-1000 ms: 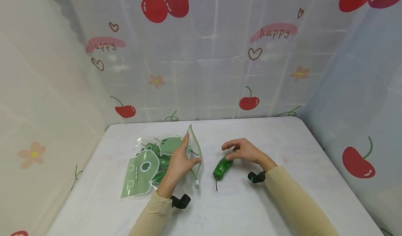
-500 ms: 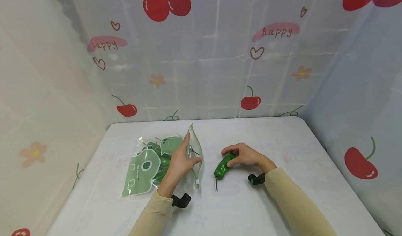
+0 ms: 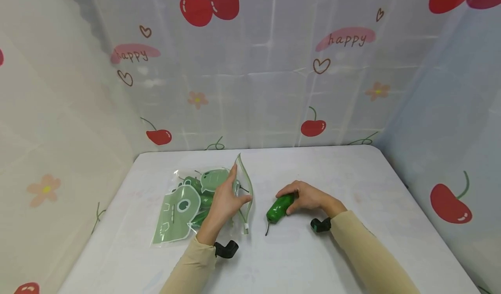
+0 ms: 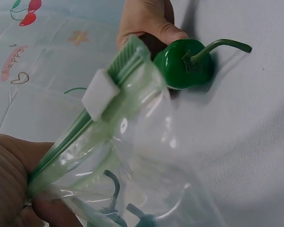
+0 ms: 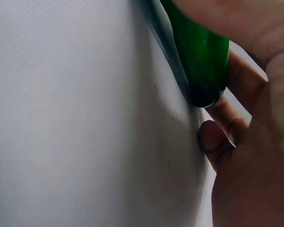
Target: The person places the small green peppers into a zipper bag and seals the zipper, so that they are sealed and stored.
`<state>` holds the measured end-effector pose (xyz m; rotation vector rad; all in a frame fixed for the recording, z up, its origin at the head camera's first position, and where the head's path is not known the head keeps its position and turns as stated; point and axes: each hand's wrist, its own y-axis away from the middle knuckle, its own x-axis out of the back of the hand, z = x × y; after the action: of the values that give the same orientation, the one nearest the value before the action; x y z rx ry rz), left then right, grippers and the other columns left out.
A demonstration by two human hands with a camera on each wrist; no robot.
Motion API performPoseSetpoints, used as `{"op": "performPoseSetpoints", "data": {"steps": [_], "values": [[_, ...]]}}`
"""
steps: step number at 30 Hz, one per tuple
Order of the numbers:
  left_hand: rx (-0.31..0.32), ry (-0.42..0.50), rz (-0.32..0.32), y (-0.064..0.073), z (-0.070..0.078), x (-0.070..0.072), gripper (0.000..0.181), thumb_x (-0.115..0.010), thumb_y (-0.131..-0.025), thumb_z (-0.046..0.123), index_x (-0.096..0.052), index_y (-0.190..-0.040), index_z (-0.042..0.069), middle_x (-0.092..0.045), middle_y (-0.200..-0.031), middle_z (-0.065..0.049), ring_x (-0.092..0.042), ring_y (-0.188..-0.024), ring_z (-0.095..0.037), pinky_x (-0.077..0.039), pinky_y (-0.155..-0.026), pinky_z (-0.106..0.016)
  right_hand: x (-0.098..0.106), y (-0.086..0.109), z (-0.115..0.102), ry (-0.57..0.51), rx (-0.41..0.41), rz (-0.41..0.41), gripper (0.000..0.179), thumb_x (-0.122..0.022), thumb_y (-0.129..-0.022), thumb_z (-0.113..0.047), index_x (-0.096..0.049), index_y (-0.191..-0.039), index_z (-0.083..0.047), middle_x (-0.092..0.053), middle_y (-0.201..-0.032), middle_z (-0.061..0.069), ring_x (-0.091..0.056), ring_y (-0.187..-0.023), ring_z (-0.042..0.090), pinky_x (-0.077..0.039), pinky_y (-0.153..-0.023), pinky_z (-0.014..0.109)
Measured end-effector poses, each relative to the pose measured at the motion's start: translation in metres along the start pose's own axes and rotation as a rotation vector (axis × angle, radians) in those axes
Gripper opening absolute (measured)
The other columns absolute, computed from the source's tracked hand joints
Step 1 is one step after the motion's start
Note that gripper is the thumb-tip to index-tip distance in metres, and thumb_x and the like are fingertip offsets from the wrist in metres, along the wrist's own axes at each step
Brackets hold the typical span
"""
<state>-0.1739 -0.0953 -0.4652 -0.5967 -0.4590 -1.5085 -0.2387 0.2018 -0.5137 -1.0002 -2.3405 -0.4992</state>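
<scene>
Right hand (image 3: 307,195) now grips the loose pepper (image 3: 278,209), lower right of frame centre, fingers not yet round it a second ago; left hand (image 3: 224,203) unchanged, thumb and index spread at the bag's (image 3: 166,229) mouth, hiding some bagged peppers (image 3: 205,201).

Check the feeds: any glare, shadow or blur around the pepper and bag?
Head view: green pepper fairly clear, small highlights; left wrist: glare streaks the slider zip bag, stems inside look hazy; right wrist: dim and soft, dark shadow on the white tabletop beside the green pepper.
</scene>
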Motion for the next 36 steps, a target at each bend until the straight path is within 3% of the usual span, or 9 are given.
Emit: {"op": "performPoseSetpoints", "data": {"steps": [9, 17, 22, 30, 36], "values": [[-0.005, -0.004, 0.001, -0.001, -0.003, -0.002, 0.110, -0.089, -0.081, 0.022, -0.021, -0.166, 0.019, -0.032, -0.168, -0.008, -0.039, -0.150, -0.036, -0.044, -0.114, -0.055, -0.001, 0.004, 0.001, 0.044, 0.028, 0.009, 0.054, -0.093, -0.074, -0.017, -0.076, -0.125, -0.025, -0.071, -0.128, -0.003, -0.054, -0.118, 0.019, -0.045, -0.102, 0.032], [0.014, -0.006, -0.006, 0.001, -0.003, -0.002, 0.112, -0.090, -0.080, 0.021, -0.019, -0.166, 0.021, -0.031, -0.169, -0.007, -0.038, -0.151, -0.035, -0.046, -0.112, -0.053, 0.006, 0.007, 0.003, -0.030, -0.010, 0.047, 0.053, -0.093, -0.075, -0.020, -0.074, -0.124, -0.029, -0.070, -0.128, -0.005, -0.058, -0.114, 0.020, -0.046, -0.102, 0.039], [0.029, 0.005, -0.007, 0.000, -0.003, -0.001, 0.112, -0.089, -0.080, 0.021, -0.017, -0.167, 0.024, -0.029, -0.169, -0.004, -0.038, -0.151, -0.035, -0.049, -0.107, -0.052, 0.009, 0.007, 0.006, -0.063, -0.031, 0.100, 0.053, -0.093, -0.076, -0.024, -0.073, -0.125, -0.029, -0.071, -0.126, -0.003, -0.059, -0.110, 0.020, -0.047, -0.098, 0.037], [-0.015, 0.015, -0.019, 0.001, -0.003, 0.000, 0.112, -0.088, -0.080, 0.019, -0.017, -0.167, 0.019, -0.029, -0.169, -0.009, -0.037, -0.151, -0.035, -0.044, -0.114, -0.053, 0.014, 0.004, 0.004, -0.160, -0.056, 0.209, 0.054, -0.092, -0.078, -0.022, -0.073, -0.128, -0.023, -0.071, -0.126, 0.006, -0.059, -0.106, 0.024, -0.051, -0.090, 0.036], [-0.007, 0.006, -0.025, 0.001, -0.002, 0.000, 0.112, -0.087, -0.079, 0.015, -0.017, -0.167, 0.019, -0.031, -0.168, -0.011, -0.041, -0.149, -0.035, -0.052, -0.104, -0.052, 0.015, -0.002, -0.004, -0.202, -0.054, 0.261, 0.055, -0.089, -0.082, -0.024, -0.070, -0.134, -0.022, -0.070, -0.128, 0.008, -0.059, -0.106, 0.025, -0.051, -0.090, 0.034]]}}
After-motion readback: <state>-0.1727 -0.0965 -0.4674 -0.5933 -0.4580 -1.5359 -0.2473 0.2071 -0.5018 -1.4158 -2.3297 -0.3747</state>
